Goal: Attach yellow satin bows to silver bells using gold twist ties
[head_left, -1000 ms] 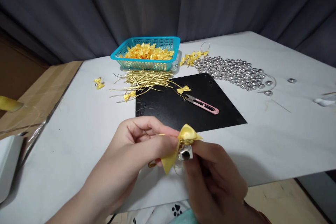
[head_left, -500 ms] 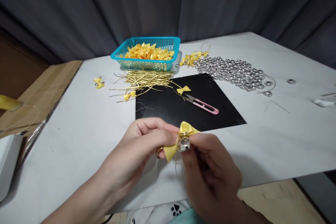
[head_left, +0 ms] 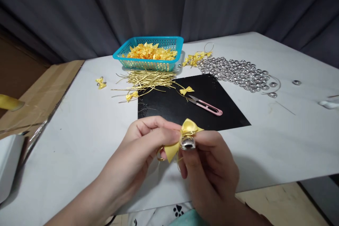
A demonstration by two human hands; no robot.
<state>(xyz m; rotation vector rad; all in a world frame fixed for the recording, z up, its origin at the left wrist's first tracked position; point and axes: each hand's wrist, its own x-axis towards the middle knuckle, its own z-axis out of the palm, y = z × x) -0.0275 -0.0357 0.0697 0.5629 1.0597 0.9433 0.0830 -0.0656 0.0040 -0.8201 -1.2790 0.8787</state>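
Above the table's near side, my left hand point(head_left: 148, 141) pinches a yellow satin bow point(head_left: 188, 127) by its left part, thumb on top. Golden wire wraps the bow's middle, and a thin strand hangs below it. Against the bow sits a rounded, shiny silver piece like a small bell point(head_left: 187, 143). My right hand point(head_left: 212, 162) is closed, its thumb and forefinger pressed around the silver piece and the bow's right side. A gold ring-like loop point(head_left: 160, 154) shows by my left fingers. The fingertips behind the bow are hidden.
Behind the black mat point(head_left: 169, 109) stands a blue basket point(head_left: 116, 55) of yellow bows. Gold twist ties point(head_left: 150, 79) lie before it. Pink thread snips point(head_left: 209, 107) rest on the mat. Silver pieces point(head_left: 235, 72) are heaped at right; loose bows point(head_left: 100, 83) lie about.
The silver piece has turned, now showing a dark spot on its near face. The bow has shifted up slightly, and my right fingers have moved a little around it.
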